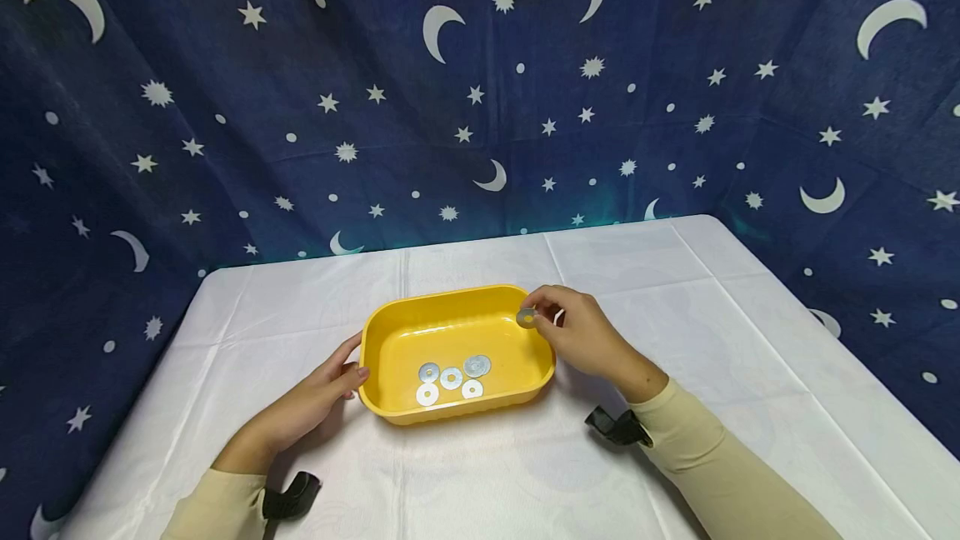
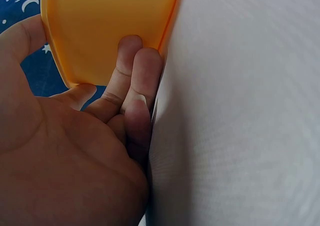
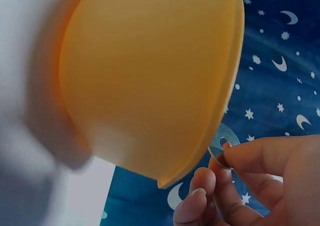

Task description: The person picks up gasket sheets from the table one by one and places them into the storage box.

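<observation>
Washer [image 1: 527, 317], a small flat metal ring, sits pinched between the thumb and fingertips of the right hand [image 1: 581, 338] just above the far right corner of a yellow tray [image 1: 390, 402], a little right of centre in the head view. From the right wrist camera the same washer [image 3: 223, 138] shows edge-on at the lower right, held beside the tray's rim [image 3: 235, 60] against the starry backdrop. Five more washers [image 1: 452, 379] lie in a loose cluster on the tray floor, near its front wall, some touching. At lower left, the left hand [image 1: 311, 402] rests against the tray's left end with straight, relaxed fingers; the left wrist view shows fingertips [image 2: 142, 68] pressed to the tray's outer wall [image 2: 110, 30] and gripping nothing. Tray and hands rest on a bench [image 1: 750, 340] covered in white cloth, with a dark blue curtain [image 1: 225, 107] of moons and stars hanging behind. Thin, stiff and light, the washer looks likely to be smooth and slippery, so a pinch across its flat faces or by its edge, as here, seems the surest hold; it looks sturdy rather than fragile, but small enough to slip from the fingers. Both forearms wear cream sleeves [image 1: 720, 465].
</observation>
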Demonstrator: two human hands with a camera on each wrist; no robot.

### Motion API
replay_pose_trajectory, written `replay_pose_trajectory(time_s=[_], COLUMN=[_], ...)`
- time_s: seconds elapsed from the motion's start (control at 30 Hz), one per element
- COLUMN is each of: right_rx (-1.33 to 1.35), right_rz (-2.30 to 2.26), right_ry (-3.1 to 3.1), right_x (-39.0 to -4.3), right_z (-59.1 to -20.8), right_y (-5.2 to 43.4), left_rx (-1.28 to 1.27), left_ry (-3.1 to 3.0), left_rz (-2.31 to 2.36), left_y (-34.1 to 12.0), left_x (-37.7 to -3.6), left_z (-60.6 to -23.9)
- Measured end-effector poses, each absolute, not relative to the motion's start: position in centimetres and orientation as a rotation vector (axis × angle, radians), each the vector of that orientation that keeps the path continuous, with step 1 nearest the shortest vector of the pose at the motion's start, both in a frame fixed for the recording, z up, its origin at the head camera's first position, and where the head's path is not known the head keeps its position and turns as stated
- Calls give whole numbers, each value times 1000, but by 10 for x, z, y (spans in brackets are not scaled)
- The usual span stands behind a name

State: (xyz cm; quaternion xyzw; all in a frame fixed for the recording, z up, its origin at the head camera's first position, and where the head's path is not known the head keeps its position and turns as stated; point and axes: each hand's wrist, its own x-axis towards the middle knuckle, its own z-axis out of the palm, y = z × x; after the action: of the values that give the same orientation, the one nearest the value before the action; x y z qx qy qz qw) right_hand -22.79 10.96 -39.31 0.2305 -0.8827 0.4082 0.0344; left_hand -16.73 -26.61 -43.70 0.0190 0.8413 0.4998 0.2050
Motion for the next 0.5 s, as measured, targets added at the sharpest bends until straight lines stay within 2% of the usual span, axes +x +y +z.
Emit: replay_pose_trajectory(time_s=[0.5], right_rx=[752], right_rz=[1287], right_ry=[-2715], right_x=[-221], right_z=[-395], right_y=[100], left_rx=[52], left_ry=[2346], left_rz=[1395], left_y=[-267], left_x=[-166], left_z=[-437])
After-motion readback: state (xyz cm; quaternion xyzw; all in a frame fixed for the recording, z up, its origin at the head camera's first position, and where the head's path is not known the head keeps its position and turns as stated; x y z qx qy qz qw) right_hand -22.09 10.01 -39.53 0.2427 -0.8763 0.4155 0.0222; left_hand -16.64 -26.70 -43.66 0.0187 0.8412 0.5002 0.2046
